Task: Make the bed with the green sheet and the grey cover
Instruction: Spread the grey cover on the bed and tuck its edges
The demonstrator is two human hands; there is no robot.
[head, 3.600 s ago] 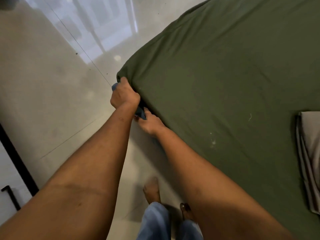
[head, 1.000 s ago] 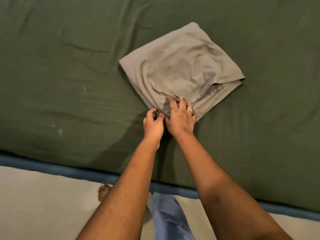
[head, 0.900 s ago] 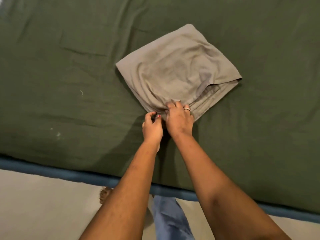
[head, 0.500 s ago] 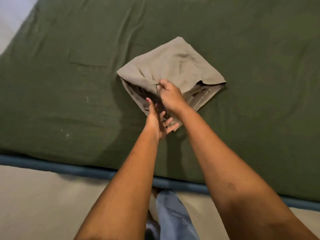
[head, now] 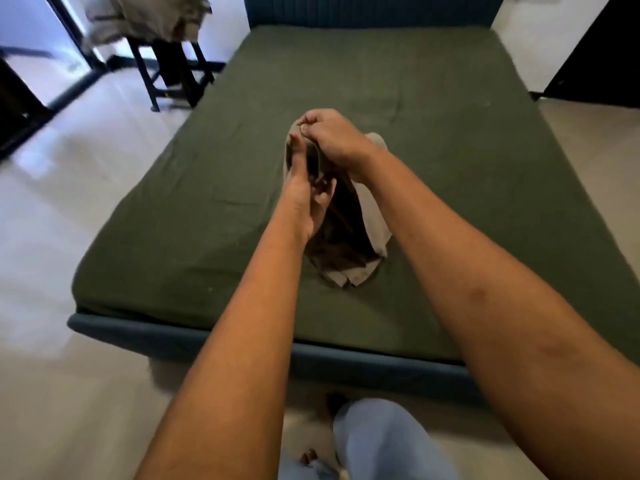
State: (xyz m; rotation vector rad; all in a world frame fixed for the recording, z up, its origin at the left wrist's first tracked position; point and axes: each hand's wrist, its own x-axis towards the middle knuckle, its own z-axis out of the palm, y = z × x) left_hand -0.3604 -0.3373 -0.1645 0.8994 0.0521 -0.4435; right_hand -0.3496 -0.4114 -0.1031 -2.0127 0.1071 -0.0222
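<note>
The green sheet point(head: 398, 91) lies stretched over the whole bed point(head: 346, 362), lightly creased. The grey cover point(head: 375, 220) is held up over the sheet's middle, its lower folds reaching the sheet. The right hand point(head: 334, 138) pinches its top edge. The left hand point(head: 304, 194), just below, curls its fingers into the folds.

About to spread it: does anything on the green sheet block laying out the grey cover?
Nothing visible does: the right hand and left hand hold the grey cover, and the green sheet around it carries nothing else.
</note>
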